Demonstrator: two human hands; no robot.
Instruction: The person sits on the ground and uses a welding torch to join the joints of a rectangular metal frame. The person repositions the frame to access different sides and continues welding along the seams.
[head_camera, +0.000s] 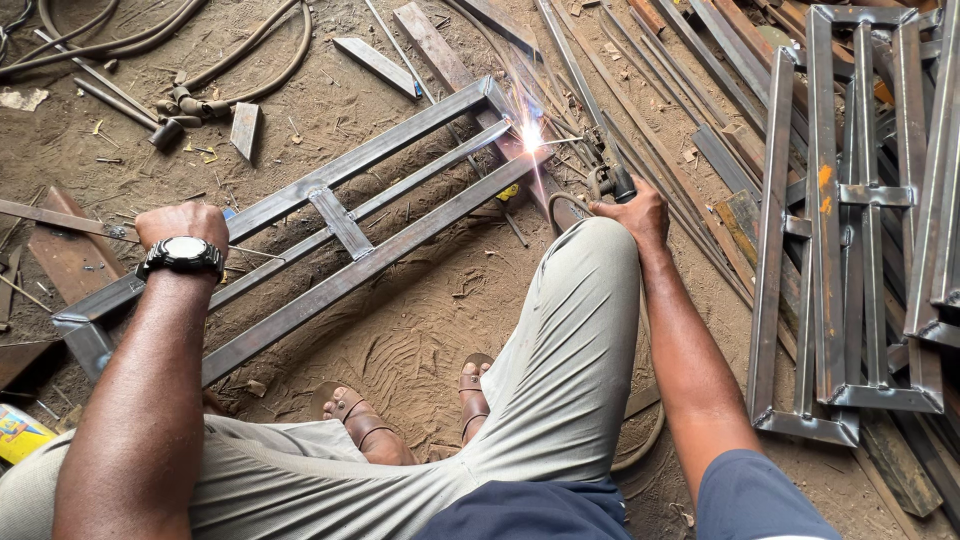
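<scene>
1. One view, from a camera worn on the person's head.
2. It faces steeply down and forward, over their own knees to the dirt floor (420, 330).
3. Close range, arm's reach.

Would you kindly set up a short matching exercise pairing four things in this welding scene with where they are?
Things:
1. left hand
2. right hand
3. welding spark
4. stacked metal frames

Places:
A. at the far end of the frame on the ground
B. on the frame's near rail
C. at the right, on the dirt
D. holding the electrode holder

Pairs: 1-B, 2-D, 3-A, 4-C
</scene>
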